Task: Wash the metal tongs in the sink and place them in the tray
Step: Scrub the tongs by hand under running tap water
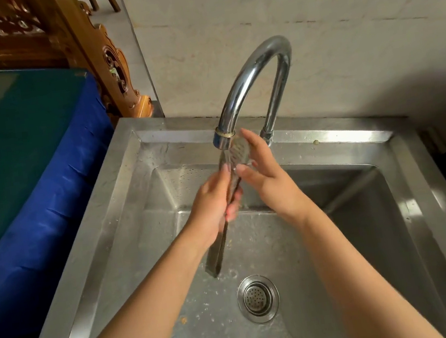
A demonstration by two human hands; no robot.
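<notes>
The metal tongs [218, 251] slant over the steel sink [119, 168], head up right under the faucet spout [224, 137], hinge end down toward the drain. My left hand [215, 204] is wrapped around the middle of their arms. My right hand [265, 174] cups the scalloped head, fingers and thumb pressed on it. Water runs thinly over the head; the stream is hard to make out. No tray is in view.
The curved chrome faucet [261, 78] rises from the sink's back ledge. A drain strainer [258, 298] lies in the wet basin floor. A blue and green covered surface [30, 154] is on the left, with carved wooden furniture [105, 62] behind it.
</notes>
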